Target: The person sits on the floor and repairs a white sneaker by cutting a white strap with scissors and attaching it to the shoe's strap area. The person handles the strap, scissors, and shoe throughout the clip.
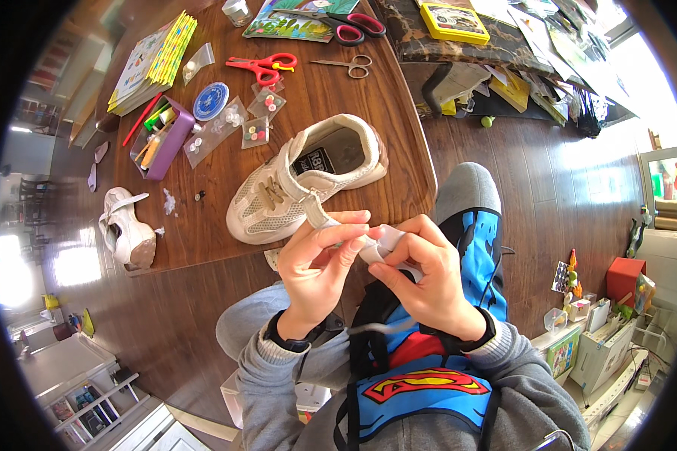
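A beige mesh shoe (259, 203) lies at the near edge of the wooden table (203, 248), its strap (316, 213) reaching towards my hands. My left hand (319, 262) pinches the strap's end between thumb and fingers. Close on its right, my right hand (429, 276) grips a looped white strip (375, 252), which meets the strap at my fingertips; whether they are joined is hidden by the fingers. A second shoe (128, 228) with a loose strap rests at the table's left corner.
Red scissors (259, 67), small metal scissors (347, 65) and black-handled scissors (344, 28) lie at the back. Bags of buttons (217, 132), a round blue tin (210, 101), a purple box (172, 141) and stacked booklets (146, 70) are at the left. A marble-patterned table (406, 45) stands at the right.
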Demonstrator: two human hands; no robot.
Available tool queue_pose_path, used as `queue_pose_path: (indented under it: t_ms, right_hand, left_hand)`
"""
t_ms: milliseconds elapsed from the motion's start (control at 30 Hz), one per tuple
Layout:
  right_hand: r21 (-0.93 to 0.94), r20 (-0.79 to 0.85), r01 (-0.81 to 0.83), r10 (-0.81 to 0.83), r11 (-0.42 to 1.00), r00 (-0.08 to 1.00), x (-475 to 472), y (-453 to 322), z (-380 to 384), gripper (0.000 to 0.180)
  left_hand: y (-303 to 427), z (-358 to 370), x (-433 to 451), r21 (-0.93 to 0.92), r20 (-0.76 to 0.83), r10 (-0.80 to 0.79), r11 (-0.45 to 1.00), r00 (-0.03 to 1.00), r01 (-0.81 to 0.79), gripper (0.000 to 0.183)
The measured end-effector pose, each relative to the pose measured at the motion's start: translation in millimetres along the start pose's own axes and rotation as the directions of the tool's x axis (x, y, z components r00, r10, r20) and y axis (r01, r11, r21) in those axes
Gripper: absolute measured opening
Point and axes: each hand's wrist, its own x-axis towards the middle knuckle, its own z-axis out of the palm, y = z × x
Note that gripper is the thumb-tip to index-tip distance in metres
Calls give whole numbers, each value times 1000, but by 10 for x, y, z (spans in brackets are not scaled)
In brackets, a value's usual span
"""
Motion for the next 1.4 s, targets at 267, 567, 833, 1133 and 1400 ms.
queue_pose_path:
  t_ms: [267, 567, 833, 1133, 1400]
  right_hand:
    - [110, 130, 47, -61, 993, 990, 35, 85, -122, 22]
    - [99, 132, 20, -33, 995, 991, 9, 91, -103, 22]
    - [21, 184, 45, -49, 999, 982, 52, 32, -202, 21]
    - [117, 184, -76, 54, 990, 981, 22, 49, -112, 18]
    - [525, 252, -269, 155, 807, 955, -11, 148, -80, 12]
  left_hand:
    - [29, 12, -33, -60, 1, -91, 994, 996, 91, 13]
    - [21, -23, -2, -106, 56, -114, 987, 992, 119, 21]
    - [67, -53, 25, -55, 116, -100, 993, 988, 107, 27]
    - [64, -32, 43, 52, 84, -91, 995, 992, 87, 18]
    - [88, -122, 104, 149, 163, -58, 988, 985, 33, 26]
